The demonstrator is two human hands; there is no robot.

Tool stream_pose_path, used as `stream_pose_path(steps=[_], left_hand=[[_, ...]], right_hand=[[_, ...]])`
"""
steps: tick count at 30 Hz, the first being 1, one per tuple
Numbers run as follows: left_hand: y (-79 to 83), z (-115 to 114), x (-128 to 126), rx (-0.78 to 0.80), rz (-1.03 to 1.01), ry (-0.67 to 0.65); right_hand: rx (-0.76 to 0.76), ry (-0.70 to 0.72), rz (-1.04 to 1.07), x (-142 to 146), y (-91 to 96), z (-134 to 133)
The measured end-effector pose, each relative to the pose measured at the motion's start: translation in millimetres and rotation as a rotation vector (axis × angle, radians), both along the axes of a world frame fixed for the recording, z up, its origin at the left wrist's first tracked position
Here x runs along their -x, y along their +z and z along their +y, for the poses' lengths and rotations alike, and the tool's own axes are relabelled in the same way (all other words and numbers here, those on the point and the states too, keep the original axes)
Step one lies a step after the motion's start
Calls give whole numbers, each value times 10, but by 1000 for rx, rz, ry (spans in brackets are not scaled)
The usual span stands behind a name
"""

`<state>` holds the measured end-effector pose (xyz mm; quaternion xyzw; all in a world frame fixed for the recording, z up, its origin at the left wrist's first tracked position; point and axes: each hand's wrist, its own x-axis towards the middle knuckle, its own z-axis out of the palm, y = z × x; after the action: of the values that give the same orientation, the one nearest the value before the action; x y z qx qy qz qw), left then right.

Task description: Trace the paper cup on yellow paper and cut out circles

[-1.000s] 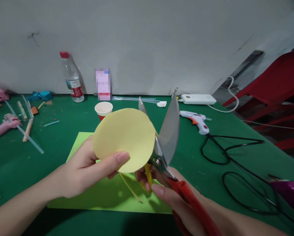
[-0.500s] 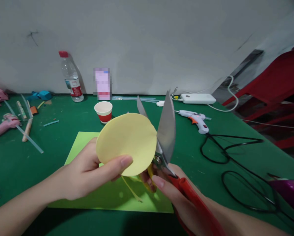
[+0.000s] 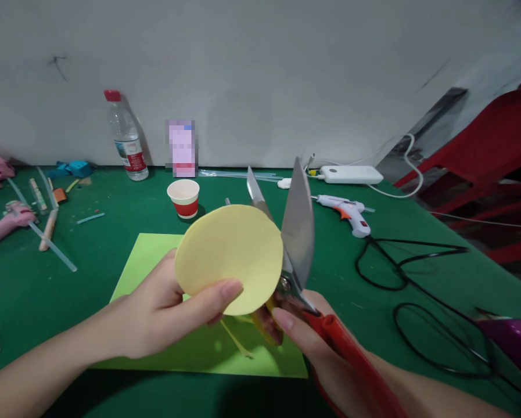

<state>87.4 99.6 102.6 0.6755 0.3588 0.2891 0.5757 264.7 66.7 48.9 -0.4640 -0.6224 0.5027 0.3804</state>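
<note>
My left hand (image 3: 164, 313) pinches a pale yellow foam disc (image 3: 229, 255) by its lower edge, thumb across the front, and holds it upright above the table. My right hand (image 3: 312, 342) grips the red handles of a pair of scissors (image 3: 297, 232). The steel blades stand apart, straddling the disc's right edge. A thin yellow offcut strip (image 3: 234, 339) hangs below the disc, over a light green sheet (image 3: 155, 342) lying flat on the green table (image 3: 46, 290).
A red-and-white paper cup (image 3: 184, 197), a water bottle (image 3: 125, 139), a white glue gun (image 3: 347, 212) with black cord, and a white power bank (image 3: 351, 174) stand behind. Pink glue guns (image 3: 3, 223) and sticks lie at the left. A purple object (image 3: 513, 342) sits at the right edge.
The disc and scissors have dropped a little and shifted right, uncovering the paper cup. The blades have narrowed slightly around the disc's right edge.
</note>
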Motion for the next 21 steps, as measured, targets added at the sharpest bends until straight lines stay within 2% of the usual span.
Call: stream_pose_path(steps=[5,11,17,21], left_hand=[[-18,8,2,-14,-12,12],[-70,31,33,-56,-46,32],[39,97,131,20,86,-120],[42,114,157,25,111,-107]], right_hand=[[-32,0,2,-6,-56,4],[4,10,-33,-54,-113,-6],[75,7,-44,-61,-62,-17],[84,-10,-50,-68,-61,-5]])
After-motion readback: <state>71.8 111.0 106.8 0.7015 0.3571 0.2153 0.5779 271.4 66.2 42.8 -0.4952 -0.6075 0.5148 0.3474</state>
